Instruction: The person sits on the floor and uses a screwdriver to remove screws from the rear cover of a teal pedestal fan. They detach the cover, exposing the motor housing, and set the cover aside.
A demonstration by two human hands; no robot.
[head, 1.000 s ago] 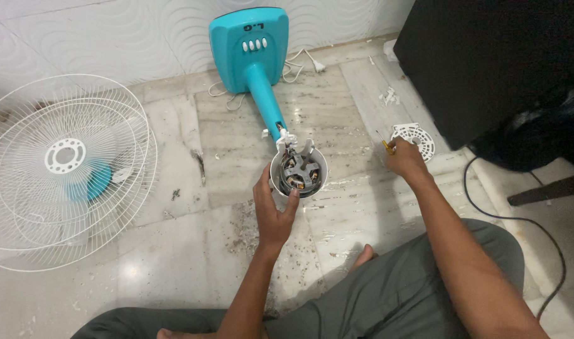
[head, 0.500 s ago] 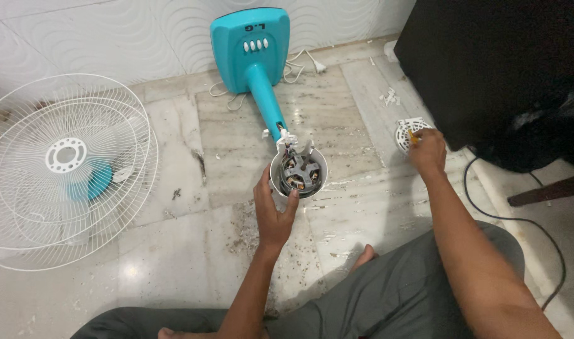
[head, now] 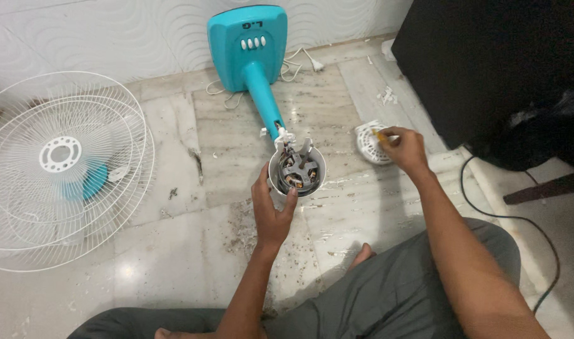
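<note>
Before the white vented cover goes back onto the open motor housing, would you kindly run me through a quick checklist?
1. Left hand steadies motor housing: ok.
2. Right hand grips white vented cover: ok.
3. Yellow-handled tool out of that hand: not ok.
4. Housing open, windings exposed: ok.
5. Plug lying loose on the floor: ok.
6. Floor grit kept out of housing: cannot tell.

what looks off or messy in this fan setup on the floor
The fan motor housing is open with its windings bare, held by the left hand. Dirt flecks litter the floor, and the grilles lie detached.
</note>
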